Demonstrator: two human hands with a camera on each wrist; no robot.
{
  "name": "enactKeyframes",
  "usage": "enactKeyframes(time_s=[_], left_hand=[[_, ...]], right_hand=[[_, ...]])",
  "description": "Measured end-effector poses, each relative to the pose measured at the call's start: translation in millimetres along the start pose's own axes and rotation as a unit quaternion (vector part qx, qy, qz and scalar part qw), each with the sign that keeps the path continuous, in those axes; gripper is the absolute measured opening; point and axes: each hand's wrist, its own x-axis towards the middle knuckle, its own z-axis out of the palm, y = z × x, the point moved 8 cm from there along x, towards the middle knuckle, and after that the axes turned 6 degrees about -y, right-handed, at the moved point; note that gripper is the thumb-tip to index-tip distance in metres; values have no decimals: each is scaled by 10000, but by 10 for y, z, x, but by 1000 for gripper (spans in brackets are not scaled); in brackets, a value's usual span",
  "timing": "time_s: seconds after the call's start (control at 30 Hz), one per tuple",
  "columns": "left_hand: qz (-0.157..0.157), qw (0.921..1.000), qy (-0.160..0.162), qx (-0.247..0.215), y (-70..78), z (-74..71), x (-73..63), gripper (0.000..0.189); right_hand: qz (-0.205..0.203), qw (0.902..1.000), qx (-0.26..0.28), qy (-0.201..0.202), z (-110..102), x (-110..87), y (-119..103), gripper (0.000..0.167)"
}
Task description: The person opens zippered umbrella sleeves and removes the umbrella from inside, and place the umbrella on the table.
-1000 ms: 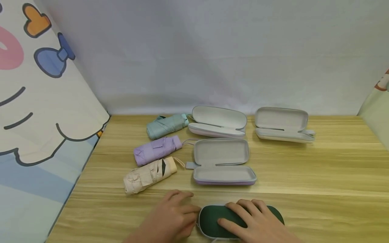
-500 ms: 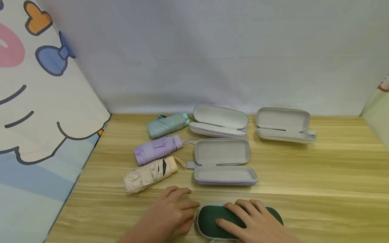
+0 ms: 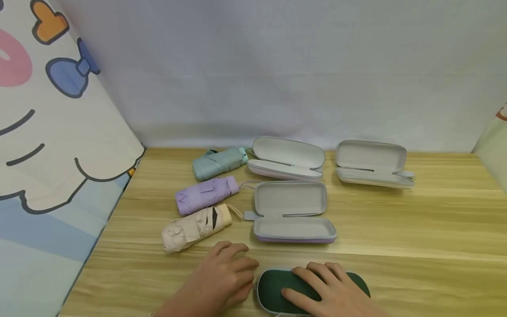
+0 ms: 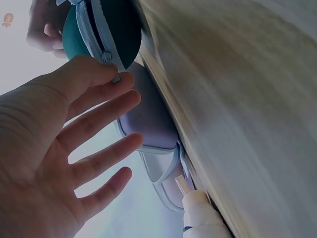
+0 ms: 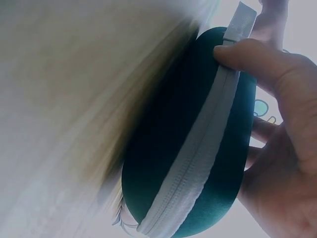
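Note:
A green zippered hard case (image 3: 273, 288) lies at the table's near edge, its pale zip partly open in the left wrist view. My left hand (image 3: 222, 279) is at its left end; thumb and index finger pinch the zipper pull (image 4: 116, 78), the other fingers spread. My right hand (image 3: 330, 286) lies over the case and grips it, with the thumb (image 5: 235, 55) on the zip side near a pale fabric tab (image 5: 240, 22). The case's right part is partly hidden under this hand.
Beyond the hands, a purple case (image 3: 295, 229), a pale pink case (image 3: 285, 169) and a cream case (image 3: 372, 174) stand open. Left of them lie folded umbrellas: teal (image 3: 219, 164), purple (image 3: 207, 193) and beige (image 3: 196, 229). A white cloth (image 3: 277, 75) hangs behind the table.
My left hand has shifted very slightly left at the case's end. My right hand stays on the case. The whole head view has drifted slightly.

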Motion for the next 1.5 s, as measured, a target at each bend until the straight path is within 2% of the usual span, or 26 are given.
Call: enactKeyframes(time_s=[0.23,0.43,0.7,0.93,1.23,1.5], left_hand=[[40,9995,162,253,-3,-18,39,9],[40,9991,106,407,-17,-4,78,10],[42,9997,-59,231,-21,13,130,7],[195,9995,16,261,4,13,200,8],[375,9990,-36,250,33,30,273,11],[534,9985,2,133,44,71,329,9]], right_hand=[[-83,9994,0,348,-10,5,-49,50],[-119,9994,103,293,39,23,-133,47],[17,9997,135,224,52,57,-221,45],[-41,9995,147,281,54,56,-243,49],[-61,9992,118,381,72,46,-260,51],[-32,9995,-74,299,72,51,-280,50]])
